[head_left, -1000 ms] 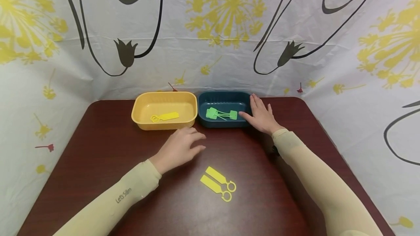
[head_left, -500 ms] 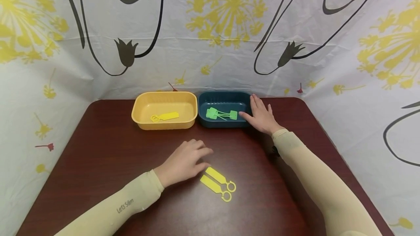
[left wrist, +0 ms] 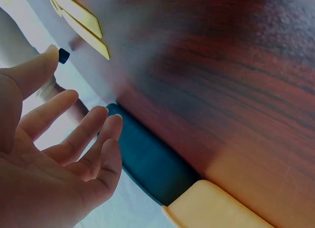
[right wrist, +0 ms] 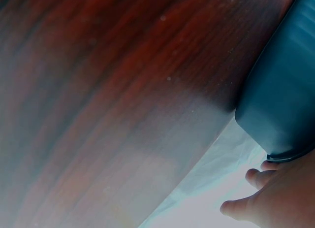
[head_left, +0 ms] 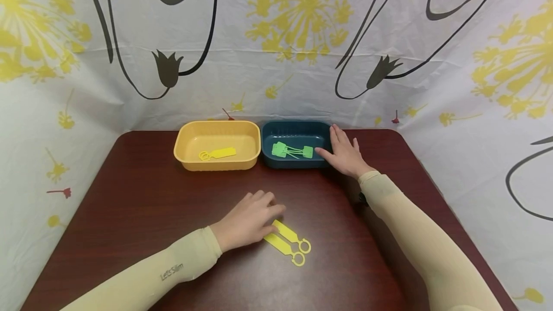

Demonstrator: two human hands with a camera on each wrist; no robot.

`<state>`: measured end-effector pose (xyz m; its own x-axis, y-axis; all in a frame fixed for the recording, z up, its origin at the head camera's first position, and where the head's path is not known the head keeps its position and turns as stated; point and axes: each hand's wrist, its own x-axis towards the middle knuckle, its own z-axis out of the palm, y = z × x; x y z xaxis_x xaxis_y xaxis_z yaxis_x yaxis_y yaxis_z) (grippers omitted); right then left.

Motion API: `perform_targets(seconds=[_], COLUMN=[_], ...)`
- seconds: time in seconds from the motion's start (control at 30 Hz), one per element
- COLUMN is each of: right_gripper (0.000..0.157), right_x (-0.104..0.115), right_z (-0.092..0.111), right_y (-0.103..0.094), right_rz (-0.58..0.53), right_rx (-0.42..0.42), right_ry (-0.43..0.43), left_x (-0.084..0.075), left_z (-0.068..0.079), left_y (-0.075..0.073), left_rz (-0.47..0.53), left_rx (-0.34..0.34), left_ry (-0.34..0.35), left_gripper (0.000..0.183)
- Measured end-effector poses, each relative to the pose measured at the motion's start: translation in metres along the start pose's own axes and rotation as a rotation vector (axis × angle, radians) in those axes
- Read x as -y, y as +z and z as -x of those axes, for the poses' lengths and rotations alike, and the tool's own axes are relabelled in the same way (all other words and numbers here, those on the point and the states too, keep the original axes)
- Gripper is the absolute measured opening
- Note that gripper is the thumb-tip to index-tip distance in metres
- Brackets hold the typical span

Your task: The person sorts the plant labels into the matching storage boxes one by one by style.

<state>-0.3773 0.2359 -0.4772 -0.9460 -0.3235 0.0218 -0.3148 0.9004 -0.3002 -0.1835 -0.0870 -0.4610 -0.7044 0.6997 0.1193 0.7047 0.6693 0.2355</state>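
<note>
In the head view, my left hand [head_left: 250, 220] reaches over the table with its fingers loosely bent. Its thumb and fingertips overlap the near ends of two flat yellow ring tags [head_left: 280, 245], which lie side by side. The left wrist view shows its palm and relaxed fingers [left wrist: 88, 127] with nothing between them; the tags [left wrist: 81, 14] lie beyond the thumb. My right hand [head_left: 345, 155] rests at the right end of a dark teal bin [head_left: 285, 163], fingers along the side rim and thumb over the inside. Green tags with thin tails [head_left: 280, 149] lie in that bin.
A yellow bin [head_left: 216, 165] stands against the teal one on its left, with yellow ring tags [head_left: 222, 152] inside. Both stand at the back of the dark red wooden table [head_left: 129, 196]. A patterned white cloth [head_left: 276, 95] hangs behind and at both sides.
My left hand has moved from in front of the yellow bin toward me and slightly right, down to the two yellow tags. My right hand stays at the teal bin.
</note>
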Motion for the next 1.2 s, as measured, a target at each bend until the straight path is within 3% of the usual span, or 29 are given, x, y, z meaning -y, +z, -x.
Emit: perform_targets(seconds=[0.23, 0.47, 0.87, 1.2], right_gripper=[0.106, 0.103, 0.104, 0.105], right_x=[-0.002, -0.003, -0.003, -0.002], right_z=[0.0, -0.001, -0.002, -0.001], right_y=[0.002, 0.003, 0.001, 0.001], right_rz=[0.012, 0.011, 0.009, 0.011], right_rx=[-0.019, -0.012, -0.014, -0.013], right_ry=[-0.009, -0.004, -0.009, -0.009], left_x=[-0.001, -0.002, -0.003, -0.01], left_z=[-0.006, -0.012, -0.014, -0.011], left_y=[0.006, 0.013, 0.017, 0.021], left_rz=[-0.037, -0.019, -0.006, -0.034], left_rx=[0.036, 0.088, 0.099, 0.073], left_ry=[0.028, 0.001, -0.011, 0.03], left_gripper=[0.042, 0.04, 0.025, 0.023])
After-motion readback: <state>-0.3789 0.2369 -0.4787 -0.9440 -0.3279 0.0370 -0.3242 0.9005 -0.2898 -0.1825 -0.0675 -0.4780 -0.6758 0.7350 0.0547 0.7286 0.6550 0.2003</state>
